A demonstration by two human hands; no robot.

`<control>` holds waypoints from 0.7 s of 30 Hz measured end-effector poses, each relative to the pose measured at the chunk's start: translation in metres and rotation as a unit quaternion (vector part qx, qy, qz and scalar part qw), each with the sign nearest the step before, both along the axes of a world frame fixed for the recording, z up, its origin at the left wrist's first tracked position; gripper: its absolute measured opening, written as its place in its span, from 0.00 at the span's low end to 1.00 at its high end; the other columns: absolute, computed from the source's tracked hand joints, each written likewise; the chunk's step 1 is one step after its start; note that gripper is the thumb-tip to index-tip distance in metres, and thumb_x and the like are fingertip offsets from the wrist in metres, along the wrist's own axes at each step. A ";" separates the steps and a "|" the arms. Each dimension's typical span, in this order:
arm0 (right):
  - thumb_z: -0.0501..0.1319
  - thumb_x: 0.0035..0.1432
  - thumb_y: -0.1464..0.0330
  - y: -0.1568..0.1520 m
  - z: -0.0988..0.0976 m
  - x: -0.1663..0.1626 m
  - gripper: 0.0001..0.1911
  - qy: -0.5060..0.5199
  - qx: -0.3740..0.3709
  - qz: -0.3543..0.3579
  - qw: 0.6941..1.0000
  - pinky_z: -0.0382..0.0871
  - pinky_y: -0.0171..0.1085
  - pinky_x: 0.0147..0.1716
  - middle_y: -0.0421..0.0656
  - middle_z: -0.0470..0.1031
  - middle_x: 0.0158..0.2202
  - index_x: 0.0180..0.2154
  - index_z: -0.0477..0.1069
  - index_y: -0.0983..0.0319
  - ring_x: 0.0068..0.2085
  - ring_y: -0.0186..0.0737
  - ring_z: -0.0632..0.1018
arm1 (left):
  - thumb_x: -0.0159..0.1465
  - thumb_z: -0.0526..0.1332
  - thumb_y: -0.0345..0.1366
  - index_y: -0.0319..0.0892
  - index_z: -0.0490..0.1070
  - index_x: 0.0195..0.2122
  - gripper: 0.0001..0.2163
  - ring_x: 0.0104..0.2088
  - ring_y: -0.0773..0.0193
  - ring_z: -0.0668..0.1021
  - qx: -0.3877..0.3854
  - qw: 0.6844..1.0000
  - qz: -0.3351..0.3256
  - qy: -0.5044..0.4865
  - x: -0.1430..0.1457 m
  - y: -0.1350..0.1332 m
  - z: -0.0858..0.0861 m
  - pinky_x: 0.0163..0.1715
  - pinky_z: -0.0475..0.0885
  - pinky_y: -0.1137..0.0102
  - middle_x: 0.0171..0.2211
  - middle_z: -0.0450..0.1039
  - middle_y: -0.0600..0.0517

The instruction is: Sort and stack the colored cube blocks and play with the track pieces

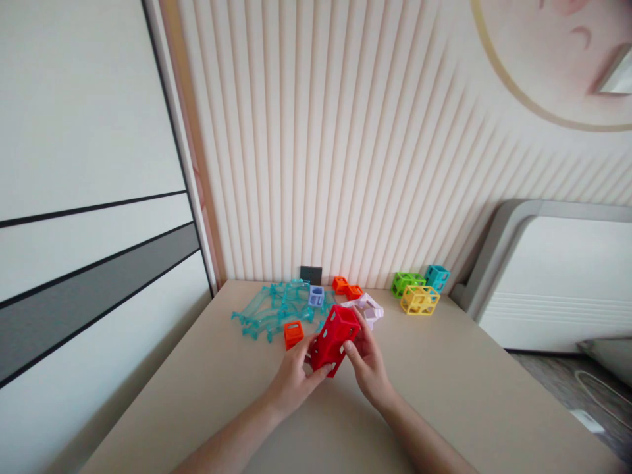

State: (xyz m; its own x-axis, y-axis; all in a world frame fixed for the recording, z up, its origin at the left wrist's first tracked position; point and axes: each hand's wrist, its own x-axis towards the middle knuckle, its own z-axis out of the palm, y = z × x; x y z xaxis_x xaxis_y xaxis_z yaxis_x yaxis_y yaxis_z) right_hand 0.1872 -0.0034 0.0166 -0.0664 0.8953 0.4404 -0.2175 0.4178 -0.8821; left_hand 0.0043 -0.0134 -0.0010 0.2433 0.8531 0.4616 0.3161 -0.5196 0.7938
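Both my hands hold a red openwork block (334, 338) above the middle of the beige table (444, 388). My left hand (292, 379) grips its lower left side, fingers curled round it. My right hand (366, 361) clasps its right side, thumb on the front face. The block is tilted, with holes in its faces. Just left of it a small orange cube (293, 334) rests on the table.
Behind the hands lie several clear teal track pieces (276, 306), a lilac cube (316, 296), two orange cubes (346, 287) and a white piece (368, 307). Green (405, 283), yellow (419, 300) and teal (437, 276) frame cubes stand at the back right. A ribbed wall rises behind.
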 end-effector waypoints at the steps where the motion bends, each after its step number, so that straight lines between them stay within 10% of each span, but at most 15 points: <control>1: 0.62 0.64 0.56 0.000 -0.001 -0.001 0.32 -0.017 0.007 -0.018 1.000 0.71 0.46 0.56 0.44 0.69 0.63 0.66 0.56 0.49 0.59 0.46 0.74 | 0.64 0.64 0.41 0.43 0.67 0.55 0.20 0.38 0.60 0.81 -0.001 1.000 0.022 -0.013 0.001 0.001 -0.001 0.37 0.78 0.66 0.44 0.79 0.46; 7: 0.65 0.60 0.56 -0.010 -0.010 -0.015 0.27 -0.198 0.042 -0.045 0.978 0.74 0.46 0.49 0.48 0.79 0.48 0.57 0.67 0.59 0.46 0.48 0.80 | 0.62 0.65 0.39 0.42 0.67 0.52 0.18 0.42 0.54 0.81 0.094 0.983 0.156 -0.001 0.002 0.005 -0.010 0.40 0.79 0.61 0.45 0.77 0.43; 15: 0.65 0.58 0.59 -0.015 -0.004 -0.015 0.15 -0.231 0.023 -0.140 0.963 0.75 0.40 0.41 0.45 0.82 0.39 0.45 0.72 0.60 0.38 0.45 0.81 | 0.64 0.61 0.34 0.43 0.56 0.63 0.27 0.53 0.52 0.78 0.170 0.971 0.111 0.125 0.004 -0.004 -0.005 0.47 0.79 0.59 0.55 0.73 0.40; 21: 0.66 0.55 0.55 0.027 0.020 0.059 0.21 -0.185 0.042 -0.337 0.922 0.75 0.44 0.41 0.49 0.80 0.40 0.46 0.68 0.60 0.39 0.48 0.80 | 0.68 0.56 0.35 0.45 0.54 0.65 0.25 0.47 0.58 0.80 0.172 0.967 0.080 0.167 -0.002 -0.007 -0.007 0.47 0.79 0.62 0.55 0.72 0.42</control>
State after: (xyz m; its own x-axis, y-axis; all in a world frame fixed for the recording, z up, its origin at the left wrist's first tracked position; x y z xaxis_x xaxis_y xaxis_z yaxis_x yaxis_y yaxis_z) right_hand 0.2459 0.0233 0.0368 0.3327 0.7523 0.5686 0.4262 0.4179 -0.8023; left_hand 0.0023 -0.0207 -0.0084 0.3061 0.7015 0.6436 0.6238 -0.6585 0.4211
